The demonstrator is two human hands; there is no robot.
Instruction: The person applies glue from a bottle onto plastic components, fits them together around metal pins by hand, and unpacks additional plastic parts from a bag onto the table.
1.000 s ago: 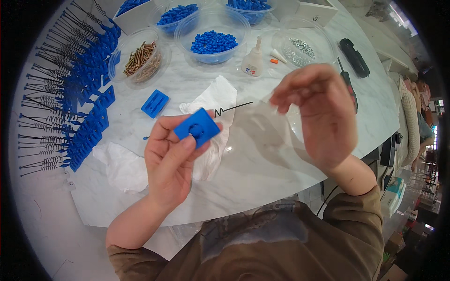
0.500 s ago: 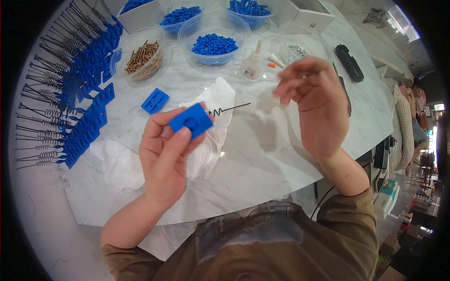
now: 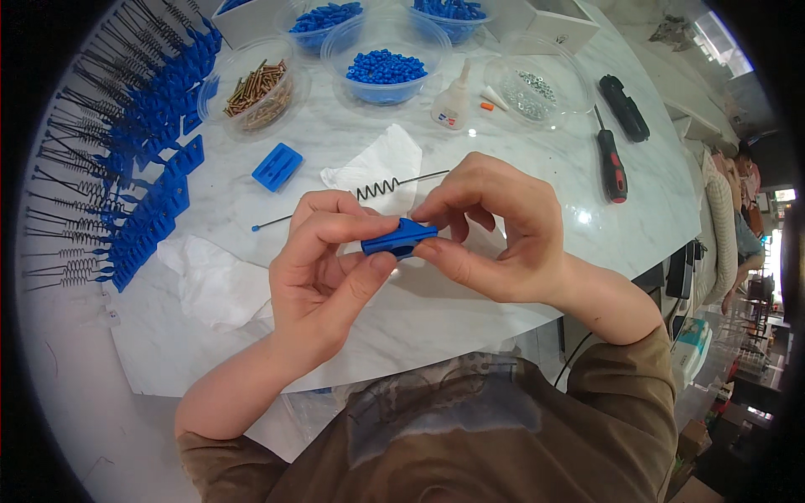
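at the frame's middle, the left hand and right hand pinch 2 ends of the blue part, best with light, even pressure.

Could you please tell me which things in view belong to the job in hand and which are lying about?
Probably the job:
- blue piece, held by left hand and right hand
- coiled wire
- blue beads
- screws

Probably lying about:
- crumpled tissue at left
- teal-and-white packet

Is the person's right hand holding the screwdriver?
No, the right hand grips one end of a blue piece, while the screwdriver lies on the table.
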